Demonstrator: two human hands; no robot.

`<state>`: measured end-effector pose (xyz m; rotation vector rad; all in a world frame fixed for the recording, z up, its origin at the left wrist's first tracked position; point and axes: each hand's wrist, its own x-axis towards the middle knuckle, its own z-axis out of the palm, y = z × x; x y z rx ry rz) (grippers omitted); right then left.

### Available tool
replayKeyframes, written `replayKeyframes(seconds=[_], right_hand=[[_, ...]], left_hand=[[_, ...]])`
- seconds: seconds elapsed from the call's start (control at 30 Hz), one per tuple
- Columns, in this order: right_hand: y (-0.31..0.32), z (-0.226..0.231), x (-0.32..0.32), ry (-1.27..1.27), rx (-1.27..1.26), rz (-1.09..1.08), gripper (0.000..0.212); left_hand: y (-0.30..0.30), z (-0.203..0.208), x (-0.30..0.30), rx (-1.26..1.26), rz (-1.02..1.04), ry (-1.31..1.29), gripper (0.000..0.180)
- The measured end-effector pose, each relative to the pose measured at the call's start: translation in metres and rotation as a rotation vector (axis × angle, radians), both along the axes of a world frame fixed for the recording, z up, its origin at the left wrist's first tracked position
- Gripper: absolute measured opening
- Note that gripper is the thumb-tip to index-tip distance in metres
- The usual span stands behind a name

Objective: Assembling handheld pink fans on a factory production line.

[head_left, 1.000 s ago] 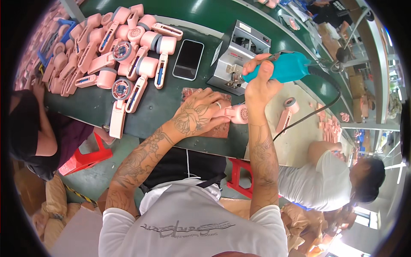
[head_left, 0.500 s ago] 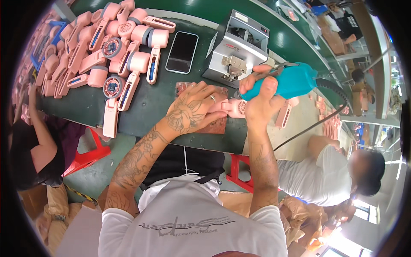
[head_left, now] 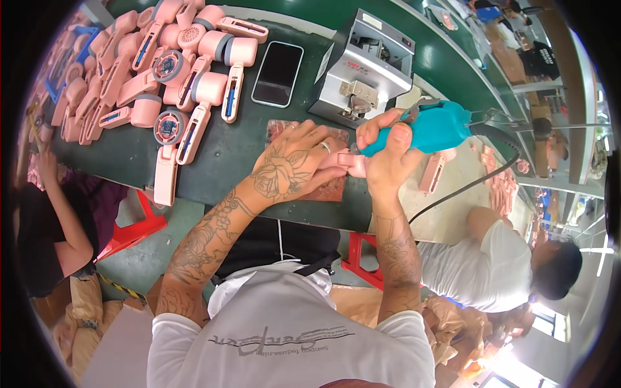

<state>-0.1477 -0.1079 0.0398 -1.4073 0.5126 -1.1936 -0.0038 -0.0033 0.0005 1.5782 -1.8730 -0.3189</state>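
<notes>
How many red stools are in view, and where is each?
2: the left red stool and the right red stool, each lower than the green table. Others may be hidden.

The person wears a loose short-sleeved shirt (head_left: 213,359), white at the shoulders and greyer across the front where shade falls. A dark print (head_left: 291,343) crosses the chest: broad brush-like script with a thin line and rows of tiny lettering. The left sleeve (head_left: 173,336) and the right sleeve (head_left: 414,333) both end above the elbow. Below the hem shows black clothing (head_left: 255,249) with a thin white cord (head_left: 281,239) down it. Fine-lined tattoos run along the left forearm (head_left: 207,239) to a large flower on the left hand (head_left: 294,158), which wears a slim ring (head_left: 326,147). More tattoos mark the right forearm (head_left: 396,242).
</notes>
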Motion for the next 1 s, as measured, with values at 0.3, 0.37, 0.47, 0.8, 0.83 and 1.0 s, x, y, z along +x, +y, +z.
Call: replayKeyframes(seconds=[0.3,0.37,0.47,0.8,0.83,1.0], right_hand=[[0.0,0.001,0.008,0.066,0.034,-0.045,0.046],[-0.003,0.007,0.009,0.104,0.035,-0.05,0.046],[-0.01,0.02,0.013,0.056,-0.046,-0.07,0.038],[-0.047,0.009,0.043,0.013,-0.252,-0.138,0.04],[-0.049,0.007,0.04,0.035,-0.258,-0.133,0.044],[-0.017,0.026,0.031,0.066,-0.06,-0.129,0.036]], left_hand=[[-0.004,-0.004,-0.003,-0.152,0.059,-0.004,0.039],[-0.005,-0.006,-0.002,-0.163,0.053,-0.012,0.039],[-0.005,-0.006,-0.001,-0.183,0.045,-0.014,0.038],[-0.003,-0.007,-0.004,-0.185,0.029,0.021,0.032],[-0.003,-0.007,-0.003,-0.185,0.027,0.022,0.032],[0.001,-0.005,0.003,-0.073,0.016,0.028,0.033]])
